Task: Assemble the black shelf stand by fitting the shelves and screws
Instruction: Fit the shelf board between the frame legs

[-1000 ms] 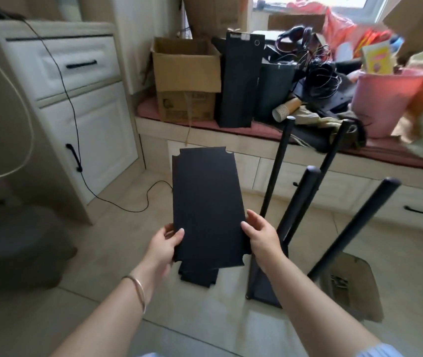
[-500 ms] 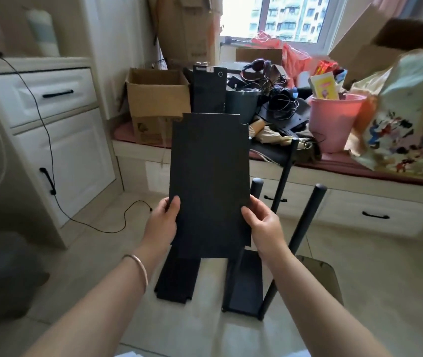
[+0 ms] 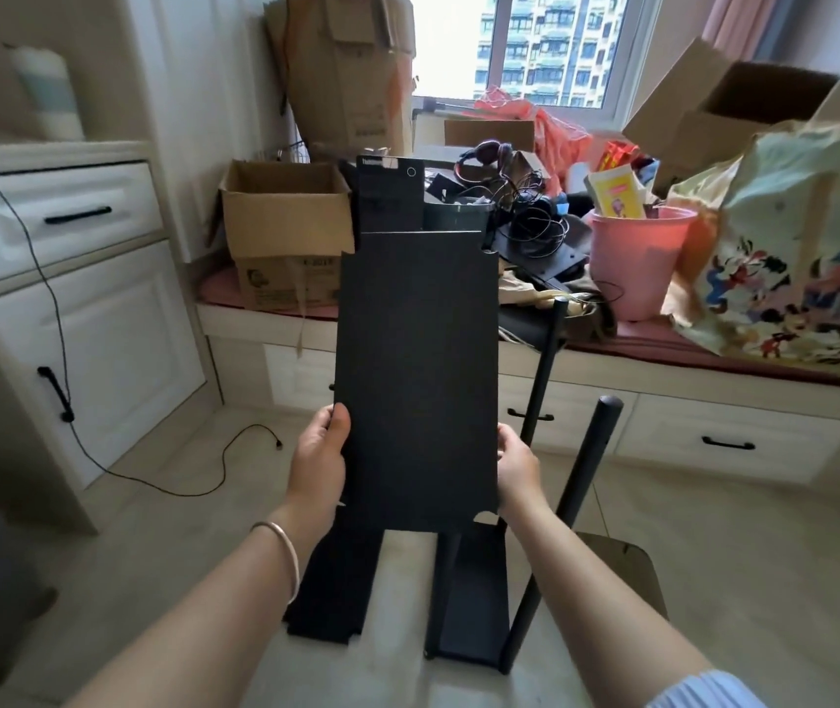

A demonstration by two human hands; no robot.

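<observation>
Shelf board: a flat black rectangular shelf panel (image 3: 418, 380) with notched corners, held upright in the air in front of the camera, above the floor parts.
Left hand: the left hand (image 3: 320, 454) grips the panel's left edge near the bottom, thumb on the near face, fingers curled behind.
Right hand: the right hand (image 3: 517, 465) clamps the right edge at about the same height (fingers mostly hidden behind the board).
Stand: a black base plate with upright black round poles (image 3: 589, 472) stands on the floor, just below and right of the panel.
Spare panels: more flat black shelf boards (image 3: 328, 590) lie on the pale tiled floor (image 3: 765, 554), left of the base.
Bracelet: a thin metal bangle (image 3: 282, 549) on the left wrist.
</observation>
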